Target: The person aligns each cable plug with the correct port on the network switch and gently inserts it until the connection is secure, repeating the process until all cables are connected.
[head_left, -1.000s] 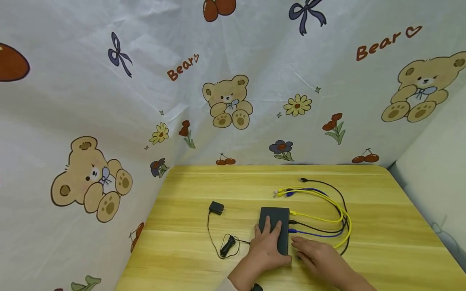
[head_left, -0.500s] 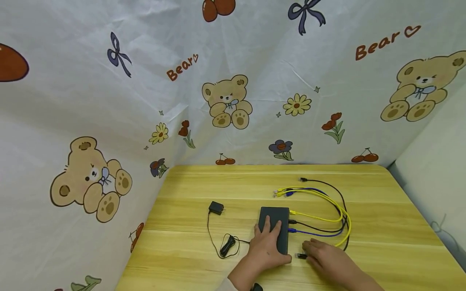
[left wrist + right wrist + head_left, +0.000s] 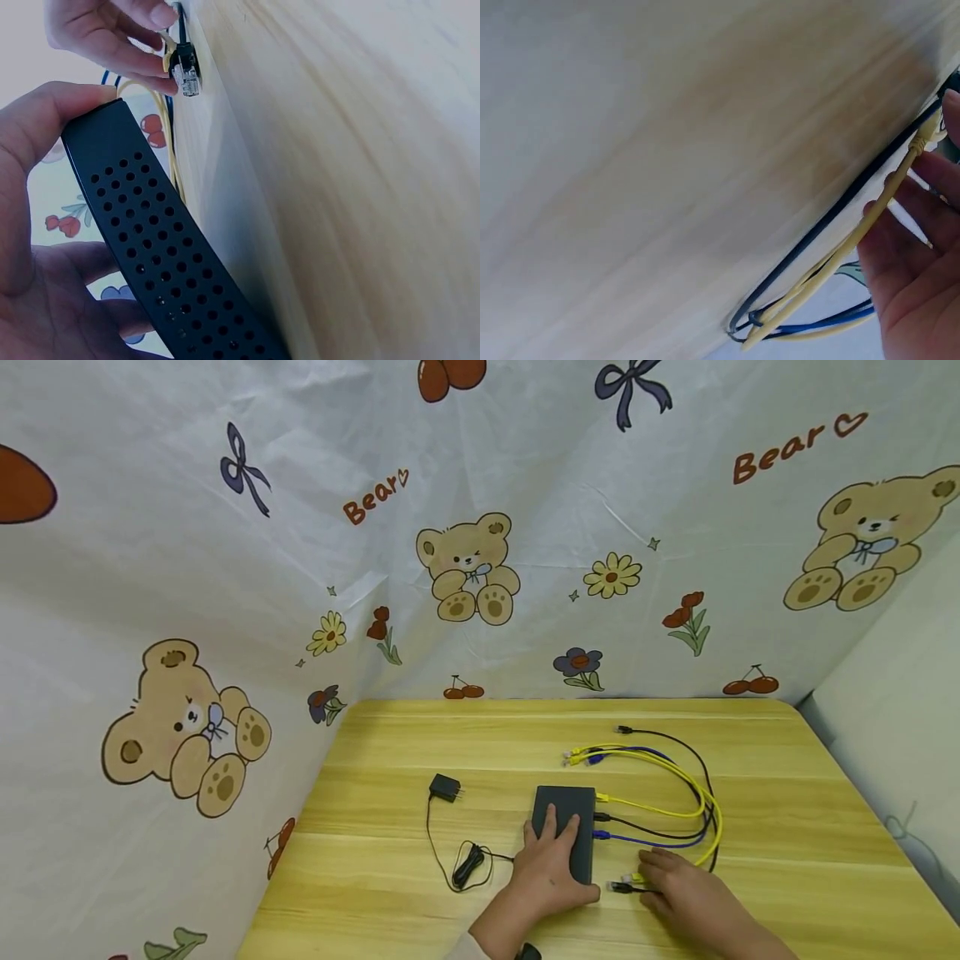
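A black network switch (image 3: 566, 797) lies on the table under my left hand (image 3: 543, 868). The fingers are spread across its top, and the thumb rests at its near right corner. Its perforated side shows large in the left wrist view. My right hand (image 3: 690, 893) is to the right of the switch, pinching a yellow network cable (image 3: 889, 187) just behind its plug (image 3: 633, 878). A black network cable's plug (image 3: 621, 887) lies right beside the yellow one, pointing toward the switch. Yellow, black and blue plugs (image 3: 602, 835) sit in the switch's right side.
The cables loop to the right, with several loose ends (image 3: 573, 758) behind the switch and a black plug (image 3: 624, 729) farther back. Left of the switch are a coiled power cord (image 3: 470, 866) and its adapter (image 3: 446, 787). A bear-patterned cloth (image 3: 465, 652) hangs behind the table.
My right hand has drawn back to the right from the switch's near right side. The black plug came into view first, then the yellow plug beside it. My left hand stays put.
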`<control>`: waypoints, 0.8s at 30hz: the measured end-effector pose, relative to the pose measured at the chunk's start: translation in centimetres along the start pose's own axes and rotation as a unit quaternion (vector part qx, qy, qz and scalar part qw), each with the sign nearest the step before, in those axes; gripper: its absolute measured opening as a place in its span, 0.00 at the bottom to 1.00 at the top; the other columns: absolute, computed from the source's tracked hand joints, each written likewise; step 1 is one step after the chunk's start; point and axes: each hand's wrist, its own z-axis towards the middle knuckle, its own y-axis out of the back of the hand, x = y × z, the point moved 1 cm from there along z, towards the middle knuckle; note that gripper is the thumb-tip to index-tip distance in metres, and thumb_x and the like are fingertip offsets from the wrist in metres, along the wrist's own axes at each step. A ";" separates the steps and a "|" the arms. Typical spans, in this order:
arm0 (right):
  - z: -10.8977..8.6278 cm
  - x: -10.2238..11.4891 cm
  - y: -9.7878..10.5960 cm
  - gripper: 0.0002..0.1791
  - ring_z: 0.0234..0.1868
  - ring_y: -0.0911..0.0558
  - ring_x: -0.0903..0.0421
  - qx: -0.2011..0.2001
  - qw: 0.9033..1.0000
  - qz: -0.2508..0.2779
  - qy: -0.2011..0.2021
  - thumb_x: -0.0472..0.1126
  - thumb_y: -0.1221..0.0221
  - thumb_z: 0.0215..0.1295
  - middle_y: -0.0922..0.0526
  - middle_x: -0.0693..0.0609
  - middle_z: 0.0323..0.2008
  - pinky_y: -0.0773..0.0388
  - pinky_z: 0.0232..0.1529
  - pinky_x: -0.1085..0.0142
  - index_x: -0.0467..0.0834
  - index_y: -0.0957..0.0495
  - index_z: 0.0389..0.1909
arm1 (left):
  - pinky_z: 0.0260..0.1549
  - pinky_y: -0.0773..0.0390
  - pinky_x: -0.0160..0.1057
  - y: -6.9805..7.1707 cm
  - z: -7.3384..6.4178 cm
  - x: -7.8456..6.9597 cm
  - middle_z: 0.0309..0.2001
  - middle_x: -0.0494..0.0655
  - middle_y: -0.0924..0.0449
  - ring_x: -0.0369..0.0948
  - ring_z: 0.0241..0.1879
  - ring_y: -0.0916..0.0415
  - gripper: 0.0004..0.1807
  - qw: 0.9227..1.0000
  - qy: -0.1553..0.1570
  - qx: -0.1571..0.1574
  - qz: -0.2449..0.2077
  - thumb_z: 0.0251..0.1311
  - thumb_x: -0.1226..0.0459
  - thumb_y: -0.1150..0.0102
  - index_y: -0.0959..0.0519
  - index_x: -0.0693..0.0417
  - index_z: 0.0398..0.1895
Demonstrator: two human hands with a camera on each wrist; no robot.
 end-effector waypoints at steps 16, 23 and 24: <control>1.2 0.4 -0.5 0.13 0.31 0.29 0.72 -0.020 0.998 0.062 -0.022 0.44 0.28 0.54 0.27 0.71 0.30 0.28 0.28 0.68 0.59 0.24 0.29 | 0.47 0.28 0.70 -0.2 0.1 0.1 0.81 0.45 0.59 0.70 0.74 0.55 0.56 1.000 -0.001 -0.005 -0.002 0.43 0.36 0.28 0.46 0.23 0.77; 1.3 0.6 -0.3 0.10 0.29 0.30 0.74 -0.009 0.994 0.091 -0.062 0.45 0.29 0.56 0.28 0.73 0.29 0.28 0.28 0.68 0.59 0.22 0.29 | 0.47 0.29 0.71 -0.3 0.2 0.3 0.81 0.45 0.59 0.70 0.74 0.56 0.56 1.000 -0.001 -0.004 -0.003 0.43 0.36 0.28 0.46 0.23 0.77; 1.3 0.6 -0.3 0.10 0.29 0.30 0.75 -0.009 0.993 0.092 -0.067 0.45 0.29 0.56 0.27 0.73 0.29 0.28 0.28 0.68 0.59 0.22 0.30 | 0.47 0.29 0.71 -0.3 0.2 0.3 0.81 0.45 0.59 0.70 0.74 0.56 0.55 1.000 -0.001 -0.004 -0.002 0.43 0.36 0.28 0.46 0.23 0.77</control>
